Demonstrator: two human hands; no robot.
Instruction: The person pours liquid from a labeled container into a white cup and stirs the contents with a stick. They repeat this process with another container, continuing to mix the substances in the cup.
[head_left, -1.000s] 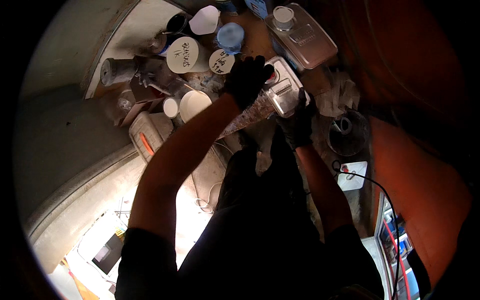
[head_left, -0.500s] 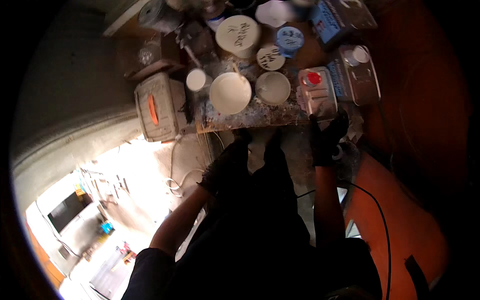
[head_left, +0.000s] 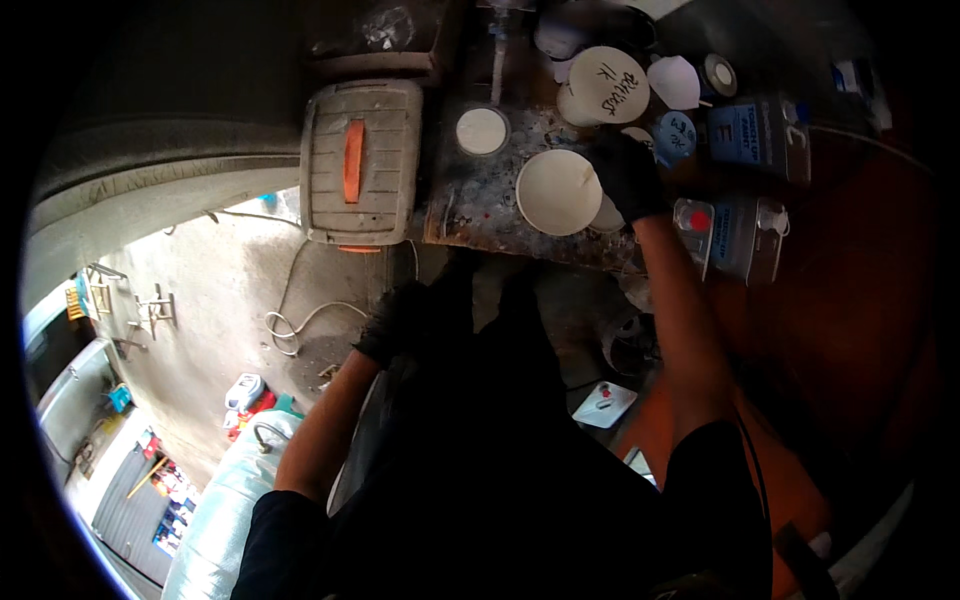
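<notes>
A white round tub [head_left: 558,195] stands near the front edge of the stained worktable [head_left: 470,215]. A pale stick [head_left: 587,177] leans against its inner right wall. My right hand [head_left: 628,175], in a black glove, is closed at the tub's far right rim, around the stick's upper end; its fingers are partly hidden. Beneath that hand, a second pale tub [head_left: 607,214] is mostly covered. My left hand [head_left: 395,318], also black-gloved, hangs low in front of the table beside my dark trousers. Its fingers blend into the dark and cannot be made out.
Left of the table is a grey lidded box [head_left: 385,160] with an orange handle. A white-topped can [head_left: 482,131], a large lidded tub [head_left: 608,85] and a blue lid [head_left: 676,138] are on the table. Metal cans [head_left: 750,240] line its right side. A pale cable [head_left: 290,325] curls across the floor.
My right hand has moved from beside the red-capped can, up and left to the tub with the stick. My left hand still hangs low. The view has turned and shifted left.
</notes>
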